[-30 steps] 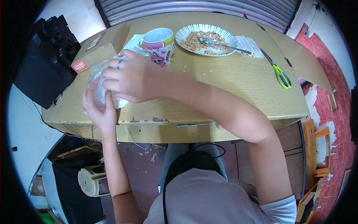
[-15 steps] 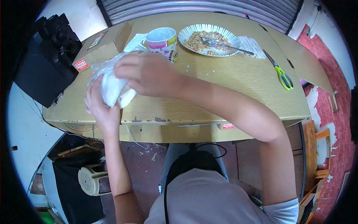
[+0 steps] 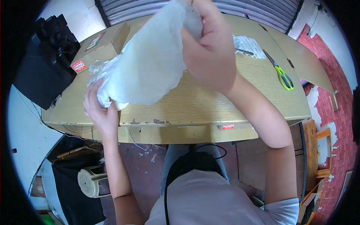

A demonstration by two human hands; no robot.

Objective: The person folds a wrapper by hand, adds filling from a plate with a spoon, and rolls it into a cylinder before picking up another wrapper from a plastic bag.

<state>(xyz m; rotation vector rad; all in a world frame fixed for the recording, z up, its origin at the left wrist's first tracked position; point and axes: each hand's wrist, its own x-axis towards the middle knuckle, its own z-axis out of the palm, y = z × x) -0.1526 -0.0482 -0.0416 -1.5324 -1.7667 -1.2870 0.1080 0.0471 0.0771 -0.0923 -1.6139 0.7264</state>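
Note:
My right hand (image 3: 212,45) is raised over the table, its fingers closed on the upper end of a thin white sheet (image 3: 148,60), like a wrapper or tissue. The sheet hangs down to the left, in front of the table's middle. At the left front of the table, my left hand (image 3: 101,108) is wrapped round a bundle in clear plastic (image 3: 100,69) with white material inside. The sheet's lower end overlaps this bundle; whether they are joined cannot be made out. Behind the sheet the mug is hidden, and the plate is almost wholly covered.
A cardboard box (image 3: 101,47) stands at the back left, beside a black object (image 3: 47,63). Green scissors (image 3: 281,73) lie at the right. A folded white tissue (image 3: 252,47) and a spoon handle (image 3: 243,51) show at the back right. A plastic stool (image 3: 90,182) is below.
My right hand has moved up and to the right from the bundle, drawing out the white sheet. The sheet now blocks the mug and most of the plate. My left hand has barely moved.

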